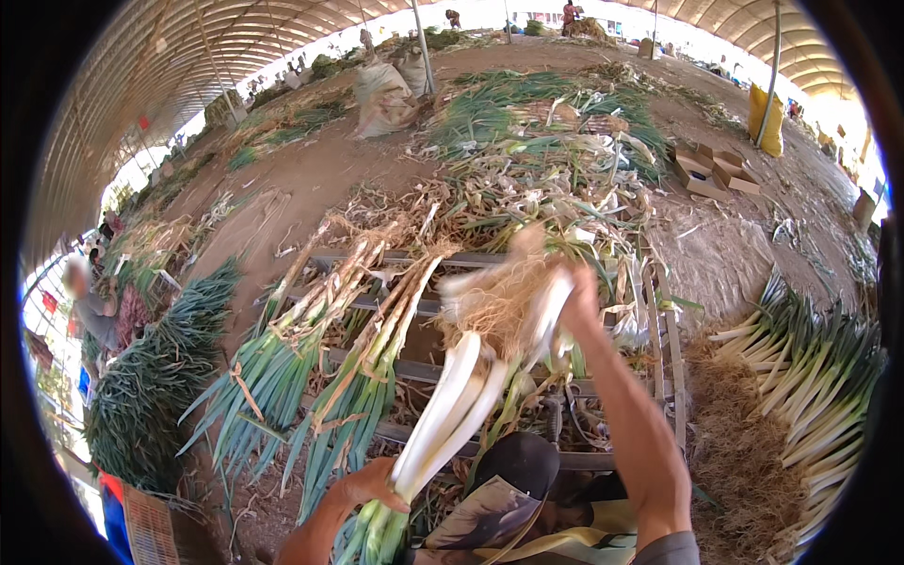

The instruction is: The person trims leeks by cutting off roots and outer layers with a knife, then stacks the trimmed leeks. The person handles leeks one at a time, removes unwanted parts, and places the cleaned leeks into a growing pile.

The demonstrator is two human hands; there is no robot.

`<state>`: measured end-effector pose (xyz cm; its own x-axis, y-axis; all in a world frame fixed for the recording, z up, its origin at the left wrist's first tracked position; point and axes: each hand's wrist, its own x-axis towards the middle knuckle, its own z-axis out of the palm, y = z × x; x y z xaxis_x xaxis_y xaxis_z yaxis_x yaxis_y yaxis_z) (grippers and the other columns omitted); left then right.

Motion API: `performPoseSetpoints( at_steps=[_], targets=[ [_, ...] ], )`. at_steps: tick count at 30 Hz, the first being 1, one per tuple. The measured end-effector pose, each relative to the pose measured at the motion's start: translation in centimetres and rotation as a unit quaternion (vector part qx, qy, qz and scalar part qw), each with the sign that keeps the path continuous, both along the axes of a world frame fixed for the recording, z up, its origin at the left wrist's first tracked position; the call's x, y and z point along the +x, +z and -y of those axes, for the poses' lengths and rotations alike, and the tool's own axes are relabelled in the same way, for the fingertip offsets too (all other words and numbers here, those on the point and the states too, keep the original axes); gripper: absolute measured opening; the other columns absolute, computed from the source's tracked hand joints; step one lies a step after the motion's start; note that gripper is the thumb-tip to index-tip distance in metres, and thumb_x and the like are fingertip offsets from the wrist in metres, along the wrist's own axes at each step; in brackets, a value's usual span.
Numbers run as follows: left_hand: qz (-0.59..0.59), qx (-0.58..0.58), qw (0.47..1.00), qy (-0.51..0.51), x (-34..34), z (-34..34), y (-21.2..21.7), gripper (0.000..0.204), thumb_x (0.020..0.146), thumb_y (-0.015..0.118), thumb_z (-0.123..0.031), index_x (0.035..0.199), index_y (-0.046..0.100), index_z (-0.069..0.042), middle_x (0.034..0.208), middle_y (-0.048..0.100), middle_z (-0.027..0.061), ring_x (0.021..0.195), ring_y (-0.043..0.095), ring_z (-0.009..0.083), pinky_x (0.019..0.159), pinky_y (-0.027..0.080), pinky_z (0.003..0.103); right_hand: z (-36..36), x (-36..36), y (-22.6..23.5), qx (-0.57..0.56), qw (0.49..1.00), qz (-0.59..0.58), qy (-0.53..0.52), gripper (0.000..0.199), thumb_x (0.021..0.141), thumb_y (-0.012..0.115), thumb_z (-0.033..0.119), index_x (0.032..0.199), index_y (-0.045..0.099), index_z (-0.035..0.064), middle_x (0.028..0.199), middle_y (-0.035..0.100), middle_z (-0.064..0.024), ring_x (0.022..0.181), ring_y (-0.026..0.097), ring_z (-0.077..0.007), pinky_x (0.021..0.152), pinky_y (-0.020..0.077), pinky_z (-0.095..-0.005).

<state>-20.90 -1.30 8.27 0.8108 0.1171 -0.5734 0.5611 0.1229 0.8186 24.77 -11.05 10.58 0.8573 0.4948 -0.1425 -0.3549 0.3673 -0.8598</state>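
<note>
My left hand (370,485) is closed round several long green onions (450,400), low down where the white stalks turn green. Their white ends slant up and away, topped by a blurred tangle of brown roots (504,301). Beside these roots is my right hand (579,299), against a white stalk (549,315); its fingers are smeared by motion, and their grip is unclear. Under the bunch runs a low metal-barred rack (428,372). Untrimmed green onions (363,372) with brown, dry outer leaves lie across its left part.
Cleaned green onions (810,377) lie in a row at the right, roots toward me. A heap of leafy tops (165,377) stands left. Peelings (565,188) cover the ground beyond the rack. Farther off are a cardboard box (706,174), a yellow sack (766,122) and pale sacks (384,99).
</note>
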Motion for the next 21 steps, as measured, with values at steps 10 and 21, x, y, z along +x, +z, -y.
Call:
performPoseSetpoints(
  at_steps=[10,21],
  targets=[
    [-0.031,0.016,0.993,0.117,-4.3,-1.4,-0.7,0.083,0.058,0.091,-0.017,0.13,0.058,0.005,0.098,0.069,0.0135,0.083,0.07,0.0198,0.078,0.059,0.034,10.6,12.1,13.3,-0.066,0.987,0.149,0.009,0.039,0.098,0.057,0.033,0.122,0.061,0.0026,0.117,0.066,-0.0144,0.099,0.068,-0.0255,0.09,0.0561,-0.0407],
    [-0.009,0.126,0.984,0.127,-1.4,-3.5,-0.4,0.079,0.054,0.091,-0.026,0.124,0.064,0.0,0.104,0.071,0.0109,0.094,0.067,0.0225,0.09,0.052,0.037,4.0,-1.2,10.3,-0.475,0.637,0.474,0.381,0.038,0.098,0.058,0.017,0.133,0.057,0.0038,0.12,0.067,-0.018,0.111,0.064,-0.031,0.098,0.0526,-0.0431]
  ],
)
